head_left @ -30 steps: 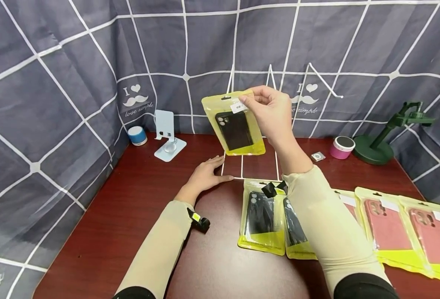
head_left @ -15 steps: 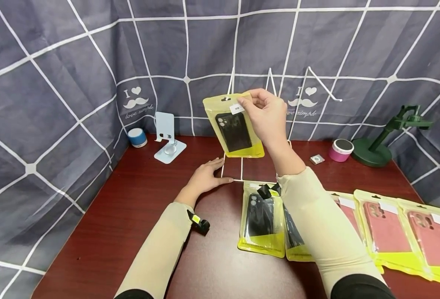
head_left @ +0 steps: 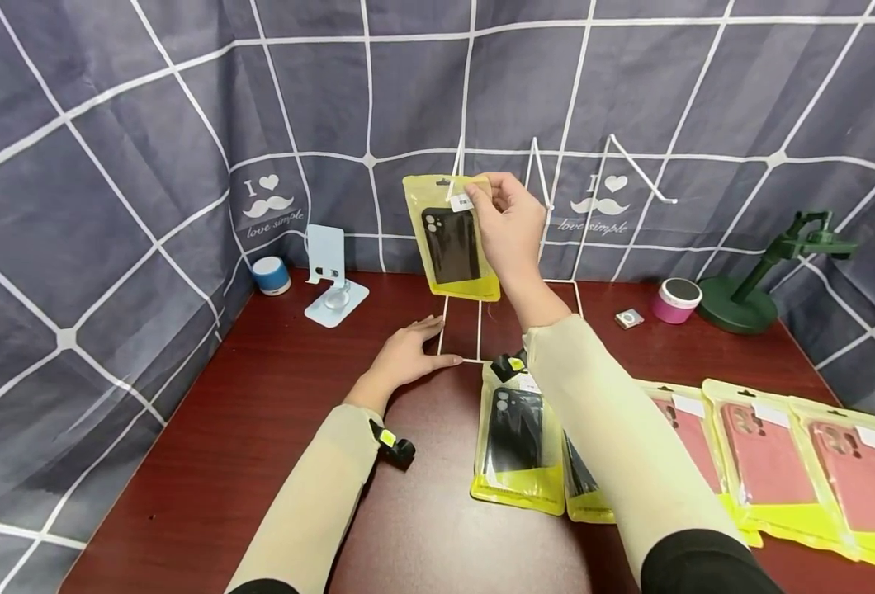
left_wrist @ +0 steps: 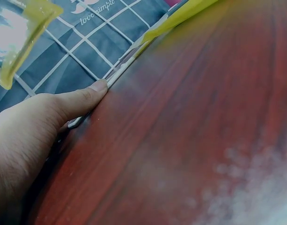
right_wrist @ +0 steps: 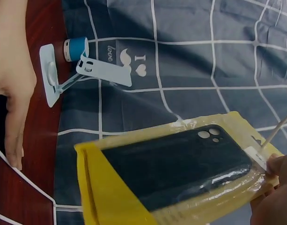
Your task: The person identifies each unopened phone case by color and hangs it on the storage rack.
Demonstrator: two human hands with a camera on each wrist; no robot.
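My right hand pinches the top right corner of a yellow-edged clear pouch with a black phone case inside. The pouch hangs upright at the left prong of a white wire display rack. In the right wrist view, the prong's wire meets the pouch at its hang hole, beside the white label. My left hand rests at the rack's front left corner, fingers extended and thumb on the front bar.
Two pouches with black cases lie before the rack, one partly under my right sleeve. Pouches with pink cases overlap at right. Behind stand a pale blue phone stand, blue speaker, pink speaker and green stand.
My right hand has moved left and slightly up with the pouch, which now hangs straighter and has its hang hole at the left prong. The left hand has stayed on the rack.
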